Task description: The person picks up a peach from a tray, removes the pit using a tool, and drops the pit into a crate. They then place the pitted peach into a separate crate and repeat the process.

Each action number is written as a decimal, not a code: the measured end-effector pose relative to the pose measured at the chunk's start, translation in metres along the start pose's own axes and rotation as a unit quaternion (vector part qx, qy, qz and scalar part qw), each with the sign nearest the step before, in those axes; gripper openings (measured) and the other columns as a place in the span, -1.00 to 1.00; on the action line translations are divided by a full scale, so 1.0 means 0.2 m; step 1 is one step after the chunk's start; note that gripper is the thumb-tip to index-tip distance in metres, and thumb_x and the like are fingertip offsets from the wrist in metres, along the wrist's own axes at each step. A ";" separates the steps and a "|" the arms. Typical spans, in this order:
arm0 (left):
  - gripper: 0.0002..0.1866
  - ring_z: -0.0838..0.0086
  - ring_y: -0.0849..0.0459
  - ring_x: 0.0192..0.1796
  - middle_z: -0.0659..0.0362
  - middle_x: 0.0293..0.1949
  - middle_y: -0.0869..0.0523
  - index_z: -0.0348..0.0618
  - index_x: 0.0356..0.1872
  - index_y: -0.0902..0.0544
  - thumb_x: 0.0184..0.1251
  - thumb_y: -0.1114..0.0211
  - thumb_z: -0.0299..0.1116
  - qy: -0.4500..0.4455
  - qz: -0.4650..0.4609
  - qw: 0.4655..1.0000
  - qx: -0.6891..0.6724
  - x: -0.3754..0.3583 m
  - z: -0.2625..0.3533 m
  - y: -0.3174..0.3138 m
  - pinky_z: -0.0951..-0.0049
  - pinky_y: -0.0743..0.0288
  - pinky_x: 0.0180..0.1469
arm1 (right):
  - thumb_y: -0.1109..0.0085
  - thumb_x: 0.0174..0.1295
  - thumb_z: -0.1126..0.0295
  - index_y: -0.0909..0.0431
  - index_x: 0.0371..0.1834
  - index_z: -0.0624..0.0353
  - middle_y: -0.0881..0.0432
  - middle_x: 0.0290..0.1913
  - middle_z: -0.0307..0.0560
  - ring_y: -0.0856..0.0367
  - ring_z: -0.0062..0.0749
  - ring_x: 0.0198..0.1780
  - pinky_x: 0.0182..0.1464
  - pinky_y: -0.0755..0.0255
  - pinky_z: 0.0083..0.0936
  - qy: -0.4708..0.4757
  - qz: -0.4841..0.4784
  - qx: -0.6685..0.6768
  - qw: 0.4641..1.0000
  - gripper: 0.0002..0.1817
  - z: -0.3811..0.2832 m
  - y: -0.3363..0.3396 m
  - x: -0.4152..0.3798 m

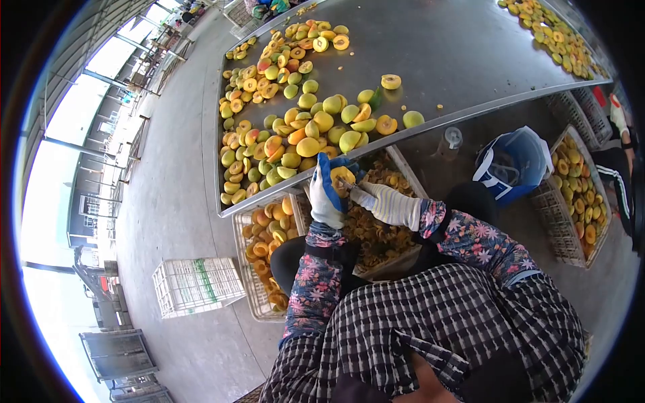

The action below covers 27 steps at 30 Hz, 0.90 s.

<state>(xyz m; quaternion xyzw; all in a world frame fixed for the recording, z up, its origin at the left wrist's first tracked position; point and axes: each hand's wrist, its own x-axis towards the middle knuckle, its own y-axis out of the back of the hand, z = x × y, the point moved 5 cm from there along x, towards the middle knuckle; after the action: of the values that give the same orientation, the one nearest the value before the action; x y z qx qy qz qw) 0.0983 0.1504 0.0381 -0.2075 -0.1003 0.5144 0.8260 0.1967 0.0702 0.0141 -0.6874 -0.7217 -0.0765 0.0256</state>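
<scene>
My left hand (328,195), in a white and blue glove, is closed round a halved yellow fruit (342,180), its cut face and pit area turned up. My right hand (386,203), in a striped knit glove, is closed on a small tool that reaches the fruit; most of the tool is hidden. Both hands are just off the table's near edge, above a crate of brownish scraps (379,238). Halved and whole fruits (307,147) lie heaped on the metal table (443,57) beyond my hands.
A crate of halved fruits (259,252) stands left of the scraps crate, and an upturned white crate (198,287) farther left. To the right are a clear container (451,140), a blue bucket (514,164), a full fruit crate (561,232) and part of another person (615,168).
</scene>
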 end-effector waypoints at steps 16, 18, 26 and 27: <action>-0.50 0.19 -0.72 -0.16 0.01 -0.20 -0.67 -0.32 -0.08 -0.54 0.56 -0.10 0.04 0.083 0.045 0.995 -0.026 0.03 -0.03 0.02 0.17 -0.68 -0.08 | 0.09 0.53 0.01 -0.49 0.08 0.32 -0.67 -0.09 0.27 -0.62 0.20 -0.01 0.07 -0.47 -0.15 -0.054 0.007 -0.130 0.990 -0.49 0.04 -0.01 -0.01; -0.48 0.24 -0.73 -0.19 0.04 -0.24 -0.68 -0.34 -0.13 -0.59 0.53 -0.15 0.06 0.121 0.015 0.992 -0.031 0.04 -0.07 0.05 0.19 -0.69 -0.12 | 0.06 0.51 -0.06 -0.51 0.08 0.29 -0.68 -0.17 0.12 -0.64 0.03 -0.12 -0.02 -0.49 -0.21 -0.094 -0.002 -0.039 0.995 -0.45 0.05 -0.02 -0.03; -0.55 0.28 -0.75 -0.28 0.01 -0.29 -0.73 -0.39 -0.15 -0.63 0.55 -0.16 -0.07 0.132 -0.008 0.989 -0.060 0.06 -0.04 0.05 0.32 -0.67 -0.19 | 0.00 0.42 -0.25 -0.46 -0.26 -0.06 -0.39 -0.54 -0.37 -0.25 -0.64 -0.66 -0.62 -0.16 -0.65 -0.326 -0.056 0.303 0.894 -0.53 -0.08 -0.06 -0.12; -0.55 0.32 -0.74 -0.33 0.04 -0.35 -0.75 -0.38 -0.20 -0.66 0.55 -0.17 -0.07 0.087 -0.001 0.996 -0.031 0.07 -0.05 0.07 0.39 -0.64 -0.23 | 0.00 0.43 -0.24 -0.46 -0.25 -0.06 -0.38 -0.54 -0.37 -0.25 -0.64 -0.66 -0.62 -0.17 -0.65 -0.323 -0.033 0.286 0.902 -0.53 -0.05 -0.09 -0.12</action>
<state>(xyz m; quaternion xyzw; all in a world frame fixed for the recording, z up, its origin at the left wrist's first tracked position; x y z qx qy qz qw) 0.0979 0.1665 0.0222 -0.2769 -0.0438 0.4904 0.8252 0.1802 0.0452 0.0188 -0.6136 -0.7032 0.3588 -0.0154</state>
